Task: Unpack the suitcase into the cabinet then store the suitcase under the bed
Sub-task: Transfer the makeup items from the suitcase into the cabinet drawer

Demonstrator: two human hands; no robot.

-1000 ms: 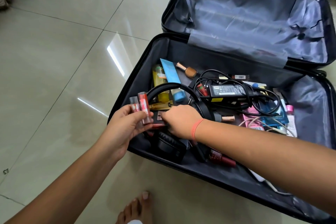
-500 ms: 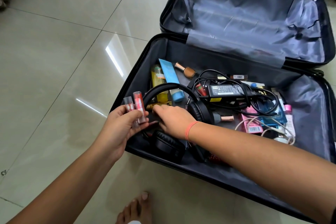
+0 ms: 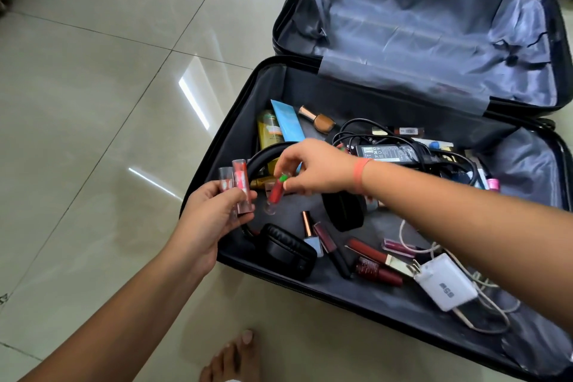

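Suitcase [image 3: 248,121] lies open flat on tile floor [image 3: 93,102] in head cam, the only view. Lid half [image 3: 418,40] shows bare lining; near half holds all the clutter. Cabinet & bed aren't in shot.

Left hand [image 3: 210,220] hovers at the case's left rim, fingers curled round two clear-capped tubes [image 3: 240,186] held upright side by side. Right hand [image 3: 316,170], w/ orange wristband, pinches a red tube [image 3: 277,191] by its green-capped top btwn thumb & fingertips. It hangs tilted, lower end just beside the left hand's tubes and apart from the case bottom. Probably lip balm or gloss, but labels are too small to read.

Also in the case: headphones [image 3: 285,250], laptop adapter [image 3: 387,153] w/ coiled cable, white charger [image 3: 446,285], blue tube [image 3: 288,121], nail polish [image 3: 319,121], dark lipsticks near the front wall.

Handling, my guess: tubes are light, rigid, smooth plastic, so slippery when bunched. Grip mid-body, not by caps, which may pull off. Headphones: take by the band, not the soft cups. Adapter looks the heaviest; lift the brick, not the cord. Nail polish is glass, fragile over tile. Case is hard-shell, likely light once emptied; no handle visible, so hold the rim.
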